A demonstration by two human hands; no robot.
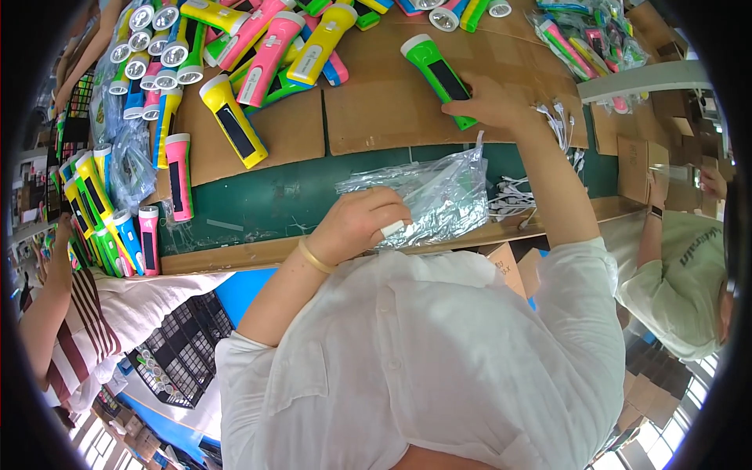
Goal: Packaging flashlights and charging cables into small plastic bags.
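A green flashlight (435,74) with a white head and a dark panel lies at a slant on the cardboard. Its lower end is in the grip of my right hand (497,103), with the thumb across the near edge. Closer to me, my left hand (362,223) has curled fingers at the left edge of some clear plastic bags (446,200). By those fingertips shows a small white piece (393,229); whether it is held or worn on a finger I cannot make out. Left of the hands, a yellow flashlight (233,121) lies panel up.
Pink, yellow and green flashlights (270,59) are heaped at the far left, more stand at the left edge. White cables (513,196) lie right of the bags. A bag of flashlights (587,39) sits far right, near a grey bar (638,81). People work at both sides.
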